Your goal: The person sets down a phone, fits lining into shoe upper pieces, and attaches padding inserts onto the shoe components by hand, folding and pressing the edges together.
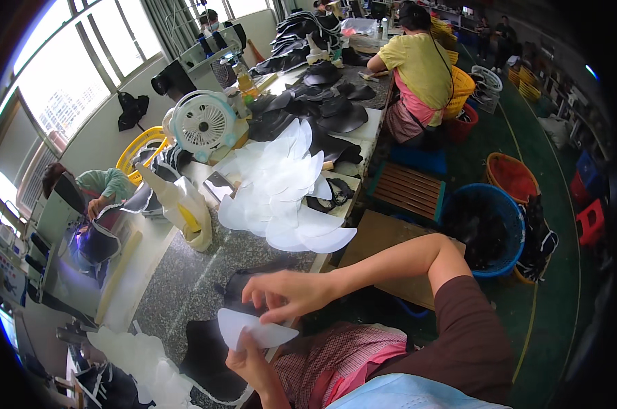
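Observation:
My left hand (251, 365), low in the middle, pinches a thin white curved piece (273, 334) between thumb and fingers. Just above it is my right hand (291, 294), its fingers apart and half curled, the thumb close to the piece's upper edge; whether it touches cannot be told. Beneath them on the speckled tabletop (179, 276) lies a black sheet piece (206, 351) with a pale edge. Another dark piece (237, 286) is partly behind my right hand. Farther up the table spreads a pile of similar white pieces (274, 194).
A white spouted bottle (198, 235) and a fan (203, 126) stand on the left. More white pieces (128, 354) lie lower left. Black pieces (336, 112) cover the far table. On the right are a blue basket (520, 232) and a co-worker in yellow (417, 68); another person (104, 184) sits left.

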The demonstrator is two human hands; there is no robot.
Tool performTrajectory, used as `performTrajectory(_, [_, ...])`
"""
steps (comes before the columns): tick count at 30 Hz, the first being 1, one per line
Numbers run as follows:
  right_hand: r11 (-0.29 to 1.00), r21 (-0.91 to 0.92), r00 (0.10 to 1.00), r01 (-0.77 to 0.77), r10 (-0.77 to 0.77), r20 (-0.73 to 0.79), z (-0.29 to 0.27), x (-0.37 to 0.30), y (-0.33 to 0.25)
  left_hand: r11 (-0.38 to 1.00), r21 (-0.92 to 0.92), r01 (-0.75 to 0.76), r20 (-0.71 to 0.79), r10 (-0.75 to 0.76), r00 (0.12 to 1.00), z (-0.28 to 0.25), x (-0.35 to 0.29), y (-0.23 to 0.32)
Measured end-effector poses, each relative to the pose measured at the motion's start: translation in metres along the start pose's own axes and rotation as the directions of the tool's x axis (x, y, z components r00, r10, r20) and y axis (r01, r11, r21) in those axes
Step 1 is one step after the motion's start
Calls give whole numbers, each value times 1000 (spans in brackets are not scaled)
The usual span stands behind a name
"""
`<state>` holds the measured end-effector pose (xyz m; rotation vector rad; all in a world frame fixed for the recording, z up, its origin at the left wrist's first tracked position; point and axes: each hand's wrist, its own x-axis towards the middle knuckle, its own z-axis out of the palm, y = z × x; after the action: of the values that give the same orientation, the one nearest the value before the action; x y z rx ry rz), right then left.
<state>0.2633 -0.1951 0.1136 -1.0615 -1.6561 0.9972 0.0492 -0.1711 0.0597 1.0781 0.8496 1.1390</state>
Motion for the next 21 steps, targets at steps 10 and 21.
performTrajectory(10, [991, 60, 981, 116, -124, 151, 90, 41, 7, 915, 361, -182, -152, 250, 956, -90, -50, -28])
performTrajectory(21, [985, -16, 981, -173, 173, 86, 108, 97, 23, 262, 937, -232, 35, 590, 807, -153, -64, -8])
